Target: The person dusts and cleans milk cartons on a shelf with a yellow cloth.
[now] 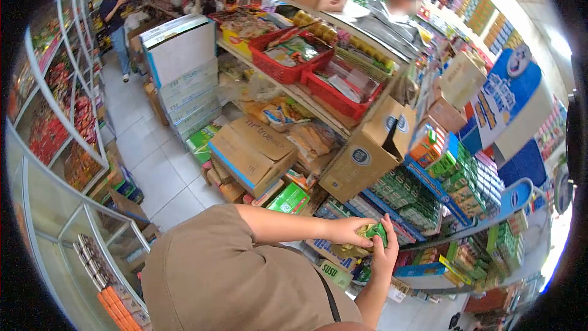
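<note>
Both hands meet in front of me around a small green and yellowish packet [375, 232] with a crinkled surface; its kind is not clear. My left hand [353, 232] reaches in from the left, its fingers closed on the packet's near side. On the other side, my right hand [386, 246] grips it with the thumb and fingers bent around the green part. Fingers cover much of the packet. Just beyond my hands are stacked green drink cartons [407, 199], and a green SUSU box [334, 274] lies below them.
A shelf holds red baskets [343, 95] of packets. An open cardboard box [367, 150] and a TH true milk carton [252, 150] stand near me. Stacked white boxes [184, 79] border the tiled aisle [177, 199], where a person [114, 24] stands. Another person [398, 9] is behind the shelf.
</note>
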The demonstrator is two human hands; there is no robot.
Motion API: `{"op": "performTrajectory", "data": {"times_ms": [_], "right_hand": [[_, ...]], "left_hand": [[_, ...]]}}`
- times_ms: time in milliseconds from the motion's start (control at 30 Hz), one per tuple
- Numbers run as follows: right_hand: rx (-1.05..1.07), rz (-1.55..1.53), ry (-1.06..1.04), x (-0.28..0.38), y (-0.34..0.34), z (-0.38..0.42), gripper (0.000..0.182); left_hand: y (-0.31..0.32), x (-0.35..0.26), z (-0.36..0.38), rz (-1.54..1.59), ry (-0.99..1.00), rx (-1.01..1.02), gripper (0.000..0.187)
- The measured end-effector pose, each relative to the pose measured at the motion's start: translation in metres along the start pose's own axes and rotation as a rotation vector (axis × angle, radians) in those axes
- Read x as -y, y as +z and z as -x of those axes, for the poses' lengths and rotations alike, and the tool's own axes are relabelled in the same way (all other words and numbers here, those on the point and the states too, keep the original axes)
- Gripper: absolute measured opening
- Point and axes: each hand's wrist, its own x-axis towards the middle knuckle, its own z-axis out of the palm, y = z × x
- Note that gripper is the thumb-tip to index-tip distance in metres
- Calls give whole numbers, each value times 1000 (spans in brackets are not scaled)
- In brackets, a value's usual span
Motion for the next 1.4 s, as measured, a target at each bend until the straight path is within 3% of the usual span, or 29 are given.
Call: {"op": "performTrajectory", "data": {"times_ms": [100, 233, 367, 400, 433, 500, 533, 567, 700, 767, 900, 1033, 1067, 1167, 1200, 1300, 1333, 1400], "right_hand": [[48, -72, -12, -12, 8, -2, 52], [107, -309, 153, -20, 11, 5, 64], [-25, -453, 180, -15, 22, 6, 69], [-52, -522, 141, -22, 24, 9, 72], [-84, -586, 100, -30, 25, 13, 75], [-150, -98, -3, -31, 25, 16, 80], [-119, -158, 69, -31, 28, 20, 81], [-93, -226, 135, -31, 32, 23, 83], [-163, -168, 185, -34, 25, 30, 77], [-247, -227, 163, -43, 27, 37, 69], [-360, -198, 251, -49, 19, 49, 47], [-484, -299, 332, -67, 5, 61, 36], [-564, -451, 263, -68, 6, 62, 36], [-614, -418, 233, -68, -1, 69, 36], [-575, -268, 266, -55, -6, 72, 36], [-511, -195, 227, -48, -11, 77, 36], [-464, -194, 268, -42, -17, 79, 42], [-358, -87, 162, -31, -29, 80, 52]], "left_hand": [[-5, -4, 4, -260, 199, -118, 68], [-6, -9, 9, -414, 270, -87, 74], [-5, -19, 6, -500, 195, -51, 44], [-1, -15, 2, -440, 295, -158, 33], [-2, -2, -6, -312, 243, -175, 34], [-2, 0, -11, -143, 121, -309, 31], [0, -5, -12, 171, -23, -326, 26], [0, -5, -14, 275, -4, -322, 23], [17, 8, -18, 70, -51, -446, 13], [16, 22, -24, 1, 47, -354, 11], [24, 24, -28, 103, -57, -247, 22], [43, 31, -31, 4, -13, -84, 46], [46, 28, -32, 2, -49, -23, 56], [57, 17, -38, 317, -171, -54, 57], [59, 14, -40, 393, -182, -62, 54], [47, 21, -50, 299, -291, 19, 49], [40, 25, -54, 232, -288, -5, 37], [31, 20, -57, 84, -264, 47, 38]]}}
